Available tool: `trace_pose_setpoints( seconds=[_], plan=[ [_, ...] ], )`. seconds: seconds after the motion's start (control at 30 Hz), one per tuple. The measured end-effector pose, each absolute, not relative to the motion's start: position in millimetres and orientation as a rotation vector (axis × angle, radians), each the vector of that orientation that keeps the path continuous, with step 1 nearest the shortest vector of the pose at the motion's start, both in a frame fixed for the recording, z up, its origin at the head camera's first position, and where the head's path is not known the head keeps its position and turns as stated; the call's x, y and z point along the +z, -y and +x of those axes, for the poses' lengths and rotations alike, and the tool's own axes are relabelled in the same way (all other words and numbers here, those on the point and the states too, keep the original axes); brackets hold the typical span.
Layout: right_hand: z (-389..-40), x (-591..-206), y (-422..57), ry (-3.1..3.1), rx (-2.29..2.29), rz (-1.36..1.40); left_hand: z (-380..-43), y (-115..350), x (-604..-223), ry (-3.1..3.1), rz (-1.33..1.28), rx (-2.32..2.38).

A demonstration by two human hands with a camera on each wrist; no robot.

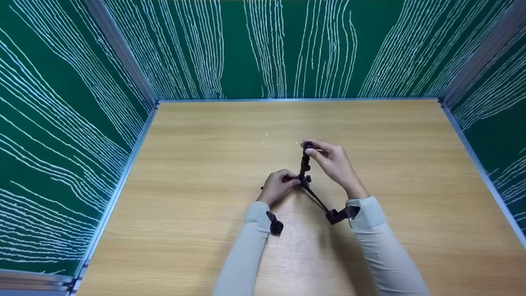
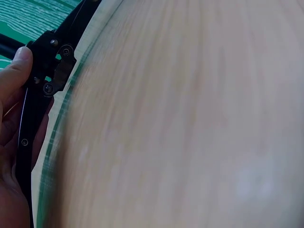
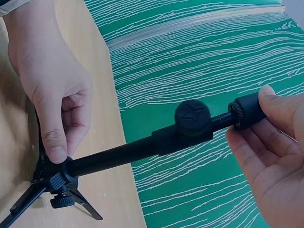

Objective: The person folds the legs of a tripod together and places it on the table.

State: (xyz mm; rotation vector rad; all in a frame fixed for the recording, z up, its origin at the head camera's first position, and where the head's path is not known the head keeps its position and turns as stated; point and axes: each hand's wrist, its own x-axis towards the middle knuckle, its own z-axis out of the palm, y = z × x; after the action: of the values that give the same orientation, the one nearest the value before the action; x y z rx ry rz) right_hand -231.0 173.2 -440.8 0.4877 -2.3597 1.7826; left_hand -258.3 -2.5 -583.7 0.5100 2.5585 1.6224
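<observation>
A small black tripod (image 1: 304, 167) stands on the table with its legs spread and its column upright. My left hand (image 1: 278, 186) grips it low down, where the legs join the column; in the left wrist view the thumb (image 2: 21, 59) presses on the black leg joint (image 2: 47, 61). At the top of the column, my right hand (image 1: 335, 162) pinches the cylindrical head (image 3: 249, 110) between thumb and fingers. A round knob with a star mark (image 3: 192, 117) sits on the column below that head. Another knob (image 3: 62, 201) juts out near the leg joint.
The wooden table (image 1: 197, 148) is walled at the back and sides by green panels (image 1: 238, 49) with white wavy lines. A few tiny white specks (image 1: 265, 139) lie beyond the hands. Black wrist cameras are strapped over both grey sleeves (image 1: 370, 213).
</observation>
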Motion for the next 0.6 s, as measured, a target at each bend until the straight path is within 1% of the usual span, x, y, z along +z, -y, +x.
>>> trace_pose_setpoints(
  seconds=[0.6],
  plan=[
    [-232.6, -451.2, -173.6, 2.376, 1.806, 0.504, -256.9, 3.0, -581.4, -2.535, 0.502, 1.635]
  ],
)
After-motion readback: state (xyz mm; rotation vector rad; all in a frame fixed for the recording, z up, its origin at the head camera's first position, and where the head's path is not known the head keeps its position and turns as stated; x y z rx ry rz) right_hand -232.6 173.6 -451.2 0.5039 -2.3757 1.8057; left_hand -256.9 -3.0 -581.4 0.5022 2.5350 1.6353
